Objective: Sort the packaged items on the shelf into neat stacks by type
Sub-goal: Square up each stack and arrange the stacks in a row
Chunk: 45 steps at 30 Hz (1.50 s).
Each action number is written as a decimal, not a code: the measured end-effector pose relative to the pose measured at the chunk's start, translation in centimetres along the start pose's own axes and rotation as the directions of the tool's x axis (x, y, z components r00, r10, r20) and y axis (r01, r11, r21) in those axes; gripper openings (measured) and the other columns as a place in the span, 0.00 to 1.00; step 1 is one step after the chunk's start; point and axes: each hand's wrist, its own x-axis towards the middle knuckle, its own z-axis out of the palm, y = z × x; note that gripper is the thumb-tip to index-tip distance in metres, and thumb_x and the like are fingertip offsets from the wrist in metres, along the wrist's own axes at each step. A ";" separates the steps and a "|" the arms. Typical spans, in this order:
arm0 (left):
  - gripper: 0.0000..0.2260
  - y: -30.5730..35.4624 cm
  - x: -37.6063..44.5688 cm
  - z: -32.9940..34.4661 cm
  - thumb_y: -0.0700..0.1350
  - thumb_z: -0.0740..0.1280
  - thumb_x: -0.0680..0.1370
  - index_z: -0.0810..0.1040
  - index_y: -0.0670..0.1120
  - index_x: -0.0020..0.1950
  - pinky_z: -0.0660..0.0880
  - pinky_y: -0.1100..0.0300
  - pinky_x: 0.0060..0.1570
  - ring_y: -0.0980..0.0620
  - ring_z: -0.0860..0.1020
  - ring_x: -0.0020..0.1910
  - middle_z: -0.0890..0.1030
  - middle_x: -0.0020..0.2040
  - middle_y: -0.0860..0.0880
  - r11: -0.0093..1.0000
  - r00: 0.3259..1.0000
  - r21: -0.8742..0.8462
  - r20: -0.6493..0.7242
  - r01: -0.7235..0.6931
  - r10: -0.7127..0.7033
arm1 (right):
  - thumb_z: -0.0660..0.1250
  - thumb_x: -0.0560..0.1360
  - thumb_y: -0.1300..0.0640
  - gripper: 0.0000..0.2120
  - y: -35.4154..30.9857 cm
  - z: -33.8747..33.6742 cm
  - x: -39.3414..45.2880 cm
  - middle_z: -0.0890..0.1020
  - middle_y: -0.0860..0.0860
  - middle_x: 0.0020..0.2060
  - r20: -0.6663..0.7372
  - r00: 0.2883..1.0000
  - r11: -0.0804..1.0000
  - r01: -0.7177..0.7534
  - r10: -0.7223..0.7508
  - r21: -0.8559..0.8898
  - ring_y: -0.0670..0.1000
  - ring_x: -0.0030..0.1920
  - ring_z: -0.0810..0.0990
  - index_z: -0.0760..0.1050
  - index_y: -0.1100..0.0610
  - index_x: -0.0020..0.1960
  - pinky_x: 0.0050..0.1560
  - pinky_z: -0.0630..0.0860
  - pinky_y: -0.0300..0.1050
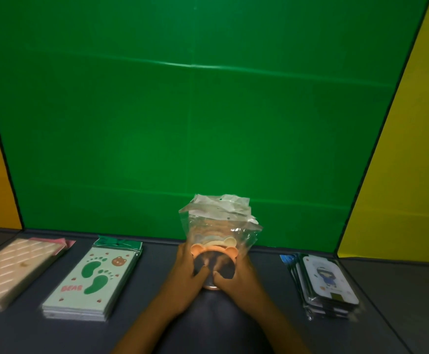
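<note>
Green footprints and "BEAR" mark the card stack (91, 279) (only legible print). I see my left hand (188, 274) and right hand (236, 277) curled, gripping the bagged bear-eared pieces (214, 247).

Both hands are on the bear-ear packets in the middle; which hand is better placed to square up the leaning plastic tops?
Probably right: the bag tops lean toward the right hand.

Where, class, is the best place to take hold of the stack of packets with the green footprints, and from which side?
Grip the footprint stack by its two long edges, near the middle, coming down from above. It lies flat on the shelf, long and narrow, with bare shelf on both long sides, so fingers can likely clamp all layers together. Avoid the crinkled green flaps at the far end; they would probably lift only one packet.
</note>
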 end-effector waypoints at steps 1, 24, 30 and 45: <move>0.29 -0.1 0.0 0.0 0.52 0.62 0.73 0.58 0.50 0.72 0.63 0.73 0.56 0.57 0.71 0.62 0.68 0.64 0.52 1.000 1.000 -0.001 0.010 0.003 -0.003 | 0.71 0.61 0.47 0.30 0.0 0.1 -0.1 0.77 0.42 0.52 0.004 1.000 1.000 -0.005 0.005 0.011 0.26 0.53 0.73 0.69 0.52 0.62 0.50 0.65 0.19; 0.17 2.9 -0.7 -2.6 0.36 0.56 0.70 0.78 0.36 0.55 0.80 0.45 0.46 0.42 0.82 0.44 0.82 0.50 0.37 0.411 0.880 -0.782 0.371 0.468 -0.296 | 0.66 0.69 0.34 0.45 -10.2 -1.2 1.4 0.67 0.58 0.62 0.130 0.992 0.715 0.087 0.005 -0.694 0.58 0.62 0.64 0.55 0.59 0.75 0.59 0.68 0.50; 0.12 3.1 0.0 -5.2 0.45 0.58 0.79 0.79 0.42 0.46 0.75 0.61 0.34 0.50 0.79 0.33 0.81 0.37 0.45 0.675 0.793 -0.421 0.378 0.607 -0.478 | 0.67 0.65 0.40 0.25 -8.3 -2.4 3.5 0.83 0.54 0.49 0.368 0.851 0.897 -0.231 0.374 -0.376 0.53 0.48 0.81 0.79 0.55 0.56 0.54 0.78 0.47; 0.16 4.1 0.9 -6.1 0.56 0.57 0.80 0.78 0.49 0.42 0.71 0.64 0.35 0.56 0.78 0.38 0.80 0.41 0.50 0.868 0.853 0.176 0.175 0.464 -0.492 | 0.70 0.68 0.36 0.25 -4.3 -2.7 1.7 0.86 0.52 0.50 0.410 0.746 0.821 -0.571 0.525 -0.012 0.54 0.55 0.83 0.80 0.54 0.54 0.63 0.76 0.54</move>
